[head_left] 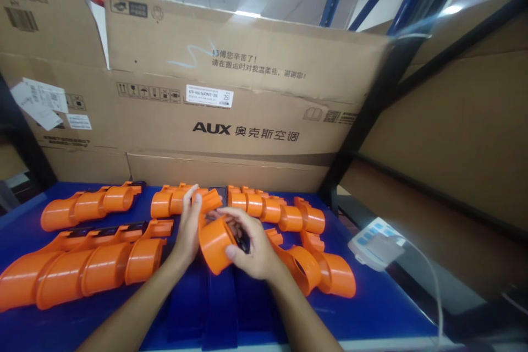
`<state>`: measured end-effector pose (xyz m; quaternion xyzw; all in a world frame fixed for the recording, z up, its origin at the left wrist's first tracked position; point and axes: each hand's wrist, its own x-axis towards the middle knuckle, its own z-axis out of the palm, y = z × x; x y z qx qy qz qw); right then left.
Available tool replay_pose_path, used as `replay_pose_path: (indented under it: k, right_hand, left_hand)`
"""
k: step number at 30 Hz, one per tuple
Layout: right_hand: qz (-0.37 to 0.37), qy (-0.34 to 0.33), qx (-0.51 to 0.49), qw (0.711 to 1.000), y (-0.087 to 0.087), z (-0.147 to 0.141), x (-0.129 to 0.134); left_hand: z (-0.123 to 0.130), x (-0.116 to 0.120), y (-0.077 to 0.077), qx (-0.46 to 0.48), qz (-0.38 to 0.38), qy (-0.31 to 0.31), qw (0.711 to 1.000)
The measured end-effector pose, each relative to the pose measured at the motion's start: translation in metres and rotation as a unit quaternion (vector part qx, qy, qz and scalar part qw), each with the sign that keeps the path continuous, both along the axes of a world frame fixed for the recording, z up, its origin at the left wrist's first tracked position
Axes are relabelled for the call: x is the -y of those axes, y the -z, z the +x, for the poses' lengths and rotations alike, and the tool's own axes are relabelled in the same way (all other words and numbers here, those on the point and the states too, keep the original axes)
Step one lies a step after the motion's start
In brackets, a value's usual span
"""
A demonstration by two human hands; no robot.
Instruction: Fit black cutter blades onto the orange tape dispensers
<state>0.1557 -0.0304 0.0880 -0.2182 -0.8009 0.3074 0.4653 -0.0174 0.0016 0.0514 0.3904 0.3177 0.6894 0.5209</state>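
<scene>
Your bare forearms point(134, 302) stretch over the blue worktop point(371, 316). Your left hand point(188, 226), half closed, holds an orange cylindrical holder point(215, 246); your right hand point(252, 243) curls round it, beside a dark piece point(242, 241). Similar orange holders point(142, 263) lie left, right and beyond.

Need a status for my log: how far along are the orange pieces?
The front-left orange pieces, lined up with dark parts showing, may be done. In hand: one orange piece, between left hand and right hand, with something dark. Possibly left: the front-right orange pieces, no dark parts visible. Overall progress is unclear.
</scene>
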Motion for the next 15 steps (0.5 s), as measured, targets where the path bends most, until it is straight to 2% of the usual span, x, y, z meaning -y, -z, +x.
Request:
replay_pose_path:
  k: [2,4,6,8,10,15]
  right_hand:
    - [0.010,0.061,-0.034,0.998,0.005,0.001,-0.004]
    - [0.021,0.124,-0.056,0.991,0.009,0.002,-0.009]
    - [0.037,0.150,-0.060,0.986,0.013,0.005,-0.014]
    - [0.059,0.147,-0.056,0.986,0.017,0.007,-0.017]
    - [0.082,0.137,-0.056,0.986,0.018,0.008,-0.020]
    - [0.118,0.106,-0.003,0.987,0.018,0.009,-0.023]
  left_hand:
    - [0.005,0.010,-0.001,-0.065,0.069,-0.039,0.995]
    - [0.007,0.019,-0.001,-0.155,0.168,-0.069,0.971]
    - [0.006,0.025,-0.001,-0.280,0.263,-0.102,0.918]
    - [0.001,0.027,-0.003,-0.401,0.319,-0.135,0.848]
    - [-0.006,0.028,-0.005,-0.481,0.344,-0.154,0.792]
    - [-0.026,0.037,-0.014,-0.593,0.371,-0.171,0.694]
